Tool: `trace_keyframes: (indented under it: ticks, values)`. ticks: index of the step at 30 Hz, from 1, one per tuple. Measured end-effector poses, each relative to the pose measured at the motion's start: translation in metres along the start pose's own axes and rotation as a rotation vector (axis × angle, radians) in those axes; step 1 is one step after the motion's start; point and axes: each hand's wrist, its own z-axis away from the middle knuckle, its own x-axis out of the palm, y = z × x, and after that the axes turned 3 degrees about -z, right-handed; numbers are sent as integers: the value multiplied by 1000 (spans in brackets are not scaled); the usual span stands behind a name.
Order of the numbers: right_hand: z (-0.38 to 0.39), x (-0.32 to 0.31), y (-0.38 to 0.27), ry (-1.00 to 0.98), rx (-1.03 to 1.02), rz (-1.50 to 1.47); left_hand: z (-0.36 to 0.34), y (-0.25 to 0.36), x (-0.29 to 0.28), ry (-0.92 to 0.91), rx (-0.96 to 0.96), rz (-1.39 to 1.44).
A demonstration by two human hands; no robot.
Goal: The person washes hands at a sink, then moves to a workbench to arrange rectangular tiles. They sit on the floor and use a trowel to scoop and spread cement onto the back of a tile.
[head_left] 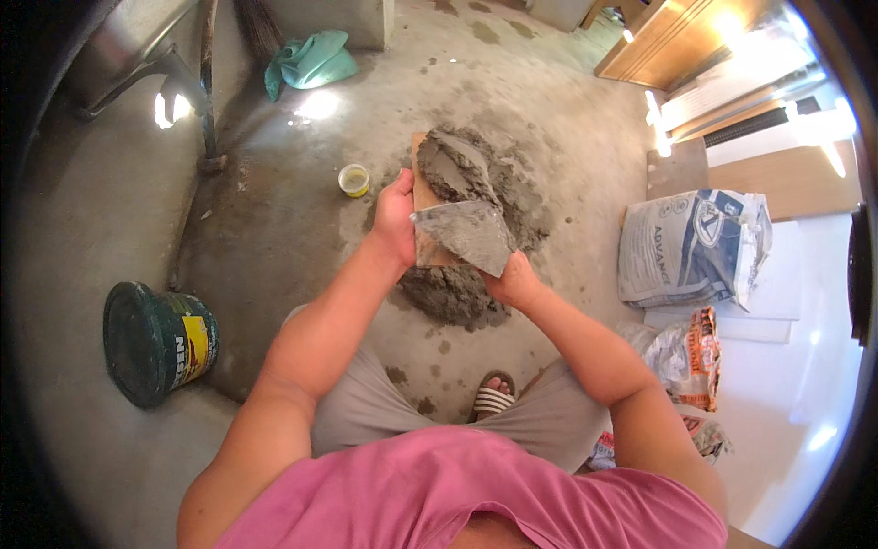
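Observation:
My left hand (pixel 396 218) grips the left edge of a flat reddish-brown board (pixel 423 194), tilted over the floor. A thick lump of wet grey mortar (pixel 450 165) sits on the board's far part. My right hand (pixel 515 280) is closed at the near right corner of a trowel, whose handle is hidden by the hand. The trowel's broad blade (pixel 468 234), smeared with grey mortar, lies across the near part of the board. Below the board a mortar heap (pixel 455 295) spreads on the floor, partly covered by board and trowel.
A small yellow-and-white tub (pixel 354 180) stands left of the board. Farther left are a dark green bucket (pixel 160 343) and a long-handled tool (pixel 210 137). A teal plastic bag (pixel 315 62) lies at the back. A large cement bag (pixel 688 249) and torn sacks (pixel 690 357) stand right.

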Motion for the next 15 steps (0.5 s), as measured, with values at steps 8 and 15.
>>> trace_keyframes:
  ticks: [8,15]
  values:
    - [13,-3,25,-65,555,-97,7,26,-8,67,110,-128]
    - [53,-69,108,272,455,-337,14,49,-17,-97,72,-30]
